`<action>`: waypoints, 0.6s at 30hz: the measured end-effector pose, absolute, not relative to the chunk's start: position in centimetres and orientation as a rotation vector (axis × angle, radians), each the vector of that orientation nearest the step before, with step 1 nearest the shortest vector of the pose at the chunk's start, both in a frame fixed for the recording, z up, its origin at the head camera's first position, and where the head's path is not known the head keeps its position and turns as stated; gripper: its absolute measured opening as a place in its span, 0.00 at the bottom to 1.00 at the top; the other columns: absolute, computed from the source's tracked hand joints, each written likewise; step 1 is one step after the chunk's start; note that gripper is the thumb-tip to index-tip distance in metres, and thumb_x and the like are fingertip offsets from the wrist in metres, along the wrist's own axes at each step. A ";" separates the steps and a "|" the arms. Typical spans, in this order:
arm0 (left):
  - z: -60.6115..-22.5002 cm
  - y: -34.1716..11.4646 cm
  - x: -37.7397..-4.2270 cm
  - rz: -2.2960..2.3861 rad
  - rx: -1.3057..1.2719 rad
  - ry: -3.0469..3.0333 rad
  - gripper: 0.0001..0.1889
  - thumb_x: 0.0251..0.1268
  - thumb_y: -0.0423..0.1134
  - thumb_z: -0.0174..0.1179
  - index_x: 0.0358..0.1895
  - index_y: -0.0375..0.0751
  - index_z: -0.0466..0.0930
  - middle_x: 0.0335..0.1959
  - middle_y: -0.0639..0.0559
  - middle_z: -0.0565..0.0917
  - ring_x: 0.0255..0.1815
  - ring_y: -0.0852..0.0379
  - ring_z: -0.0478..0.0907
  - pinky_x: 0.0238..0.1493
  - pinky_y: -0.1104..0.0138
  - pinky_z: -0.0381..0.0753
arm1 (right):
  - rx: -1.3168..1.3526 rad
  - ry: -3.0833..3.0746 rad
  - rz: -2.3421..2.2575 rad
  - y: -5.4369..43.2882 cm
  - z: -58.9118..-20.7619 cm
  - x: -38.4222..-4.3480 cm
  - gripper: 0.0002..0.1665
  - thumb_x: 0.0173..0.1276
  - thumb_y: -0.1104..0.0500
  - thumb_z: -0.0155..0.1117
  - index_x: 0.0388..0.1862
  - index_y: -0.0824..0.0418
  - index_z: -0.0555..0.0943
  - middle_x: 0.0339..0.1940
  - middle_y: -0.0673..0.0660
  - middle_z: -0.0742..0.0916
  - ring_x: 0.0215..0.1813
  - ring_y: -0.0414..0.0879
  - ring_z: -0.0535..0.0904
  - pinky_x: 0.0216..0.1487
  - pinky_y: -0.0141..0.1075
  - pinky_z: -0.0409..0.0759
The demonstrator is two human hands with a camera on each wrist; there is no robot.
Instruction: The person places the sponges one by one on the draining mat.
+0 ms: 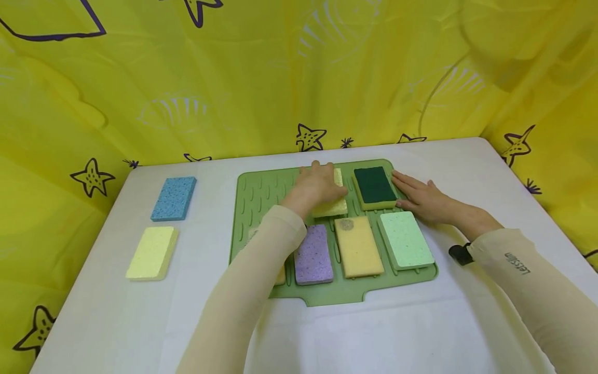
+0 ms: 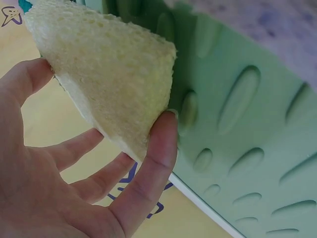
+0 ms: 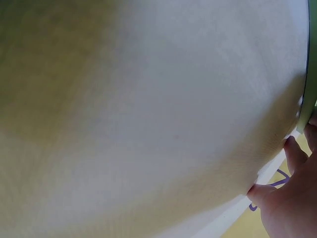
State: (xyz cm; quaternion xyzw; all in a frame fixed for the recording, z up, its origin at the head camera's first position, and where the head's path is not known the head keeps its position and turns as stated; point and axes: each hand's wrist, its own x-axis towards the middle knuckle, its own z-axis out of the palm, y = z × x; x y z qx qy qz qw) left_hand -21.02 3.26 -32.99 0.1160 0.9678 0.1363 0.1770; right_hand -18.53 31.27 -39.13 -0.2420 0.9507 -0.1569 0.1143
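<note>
My left hand [image 1: 315,187] holds a pale yellow sponge [image 1: 333,208] on the back middle of a green ribbed mat [image 1: 334,296]. In the left wrist view its fingers [image 2: 161,144] span the sponge [image 2: 109,64] from edge to edge. At the mat's right edge my right hand [image 1: 425,200] rests with fingers extended, beside a yellow sponge with a dark green scouring top [image 1: 375,185]. In the right wrist view only part of that hand [image 3: 292,198] shows, at the mat's edge. A mint green sponge [image 1: 405,240] lies just in front of it.
Along the mat's front lie a purple sponge [image 1: 314,254] and a tan sponge [image 1: 358,246]; another tan one [image 1: 280,275] is mostly hidden by my left sleeve. On the white table [image 1: 205,249] at left lie a blue sponge [image 1: 174,198] and a light yellow sponge [image 1: 152,253]. A yellow curtain [image 1: 261,93] hangs behind.
</note>
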 end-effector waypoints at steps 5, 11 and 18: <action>-32.9 3.9 -21.1 0.317 0.337 2.752 0.40 0.67 0.62 0.55 0.77 0.47 0.57 0.74 0.41 0.62 0.72 0.33 0.60 0.71 0.46 0.67 | -0.716 2.789 -0.458 31.3 -39.2 -18.5 0.39 0.79 0.54 0.51 0.79 0.70 0.51 0.81 0.68 0.53 0.78 0.71 0.51 0.66 0.79 0.43; -32.7 4.5 -21.1 0.246 0.327 2.759 0.38 0.67 0.62 0.55 0.75 0.47 0.61 0.71 0.41 0.65 0.70 0.34 0.63 0.67 0.49 0.73 | -0.707 2.783 -0.469 31.3 -39.2 -18.6 0.39 0.79 0.54 0.51 0.79 0.70 0.50 0.81 0.68 0.53 0.78 0.71 0.51 0.66 0.79 0.42; -33.1 4.7 -20.9 0.240 0.296 2.766 0.37 0.66 0.63 0.56 0.73 0.48 0.64 0.68 0.41 0.67 0.69 0.36 0.64 0.64 0.50 0.75 | -0.698 2.781 -0.461 31.3 -39.3 -18.7 0.40 0.79 0.53 0.51 0.80 0.69 0.50 0.81 0.68 0.53 0.78 0.70 0.51 0.66 0.79 0.42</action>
